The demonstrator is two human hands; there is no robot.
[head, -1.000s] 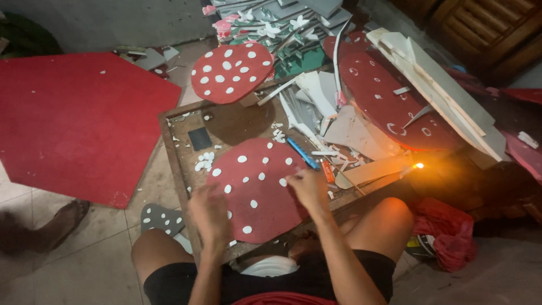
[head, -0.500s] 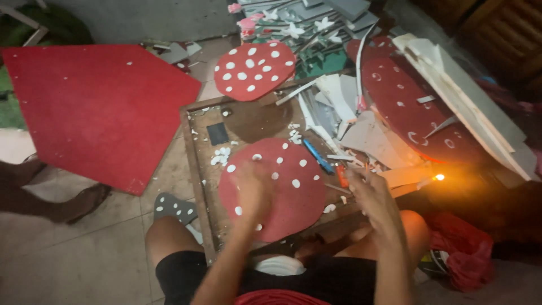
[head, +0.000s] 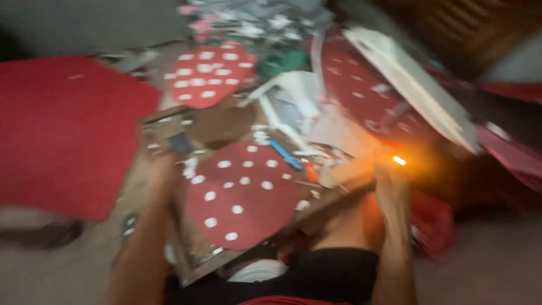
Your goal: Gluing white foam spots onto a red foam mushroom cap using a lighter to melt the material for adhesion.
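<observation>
Spotted cap: a red mushroom-cap cutout with white dots point(head: 240, 195) lies flat on the low wooden desk point(head: 195, 265), right in front of the seated person, over their lap.
Left hand: the left hand point(head: 164, 169) is at the cutout's left edge, near the desk's left rim; the whole view is smeared, so I cannot tell whether it touches the cutout, nor whether its grip is wide or narrow.
Right hand: the right hand point(head: 389, 178) is up at the desk's right corner, just under a small orange flame point(head: 399, 160); the glow washes over it and I cannot tell what its grip is on, if anything.
Blue tool: a slim blue stick point(head: 285, 155) lies on the desk just beyond the cutout's upper right edge.
Scraps: white and grey offcuts point(head: 293, 110) are heaped behind it, spreading to the right.
Second cap: another red dotted cutout point(head: 209, 73) lies farther back, well apart from the first.
Right pile: a larger dark red dotted sheet point(head: 361, 96) leans at the right, with pale boards point(head: 412, 85) stacked across it.
Floor: a big plain red sheet point(head: 62, 124) lies on the floor to the left of the desk.
</observation>
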